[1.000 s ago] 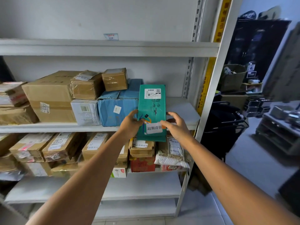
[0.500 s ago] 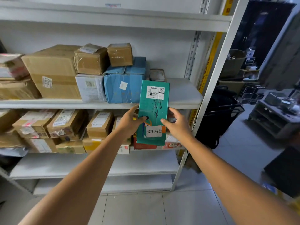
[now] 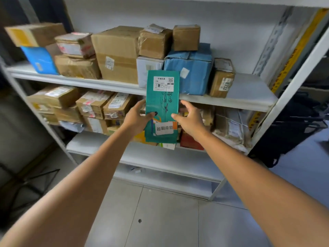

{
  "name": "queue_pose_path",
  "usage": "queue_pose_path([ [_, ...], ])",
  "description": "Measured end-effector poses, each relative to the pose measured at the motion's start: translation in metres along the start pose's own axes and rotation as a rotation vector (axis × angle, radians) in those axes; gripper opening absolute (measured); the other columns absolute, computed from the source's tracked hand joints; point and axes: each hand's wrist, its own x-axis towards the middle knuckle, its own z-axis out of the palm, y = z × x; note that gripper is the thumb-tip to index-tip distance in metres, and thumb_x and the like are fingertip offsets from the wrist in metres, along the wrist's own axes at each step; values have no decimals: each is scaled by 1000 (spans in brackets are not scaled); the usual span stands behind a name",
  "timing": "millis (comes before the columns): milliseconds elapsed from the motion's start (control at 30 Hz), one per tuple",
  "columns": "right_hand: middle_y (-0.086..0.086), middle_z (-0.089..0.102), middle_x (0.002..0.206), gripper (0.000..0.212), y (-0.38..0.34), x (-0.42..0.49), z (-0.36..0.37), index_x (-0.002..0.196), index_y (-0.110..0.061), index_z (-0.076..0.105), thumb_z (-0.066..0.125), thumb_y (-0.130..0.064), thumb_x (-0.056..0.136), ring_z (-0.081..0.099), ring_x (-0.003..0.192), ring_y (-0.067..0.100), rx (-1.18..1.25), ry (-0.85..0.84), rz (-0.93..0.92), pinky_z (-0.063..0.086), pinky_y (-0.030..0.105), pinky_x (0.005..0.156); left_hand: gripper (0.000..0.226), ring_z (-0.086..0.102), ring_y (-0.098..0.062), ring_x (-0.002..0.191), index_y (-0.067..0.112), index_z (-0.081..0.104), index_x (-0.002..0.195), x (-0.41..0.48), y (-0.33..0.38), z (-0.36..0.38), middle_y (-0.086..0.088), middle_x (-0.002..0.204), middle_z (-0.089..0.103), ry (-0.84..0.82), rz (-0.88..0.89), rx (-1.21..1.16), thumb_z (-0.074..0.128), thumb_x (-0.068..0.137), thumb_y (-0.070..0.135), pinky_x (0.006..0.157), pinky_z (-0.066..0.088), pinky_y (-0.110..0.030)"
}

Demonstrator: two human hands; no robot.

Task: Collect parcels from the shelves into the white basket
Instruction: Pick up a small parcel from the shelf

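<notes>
Grey floor tiles (image 3: 160, 220) fill the foreground, with two bare arms reaching over them. Left hand (image 3: 137, 116) and right hand (image 3: 190, 120) hold a green parcel (image 3: 162, 102) upright in front of the shelves (image 3: 106, 84). Thumbs press its front and fingers curl behind each side, probably to keep the label facing the person. Behind it, brown boxes (image 3: 117, 52) and a blue box (image 3: 188, 72) crowd the shelf. No white basket is in view.
</notes>
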Motion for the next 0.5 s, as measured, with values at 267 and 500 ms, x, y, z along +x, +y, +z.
queue_pose_path([
  [267,4,60,130,67,-46,23,112,146,-23,45,74,-27,86,58,118,20,54,-262,-105,55,46,95,62,70,-15,91,27,40,146,-27,-44,-97,-4,112,67,272,-101,-40,68,92,18,74,62,-43],
  [500,-13,53,109,57,-85,43,221,143,-18,48,70,-13,91,52,98,6,147,-584,-276,48,16,73,64,67,-19,105,34,41,145,-61,-82,-173,-3,113,64,606,-214,55,71,89,25,81,60,-48],
])
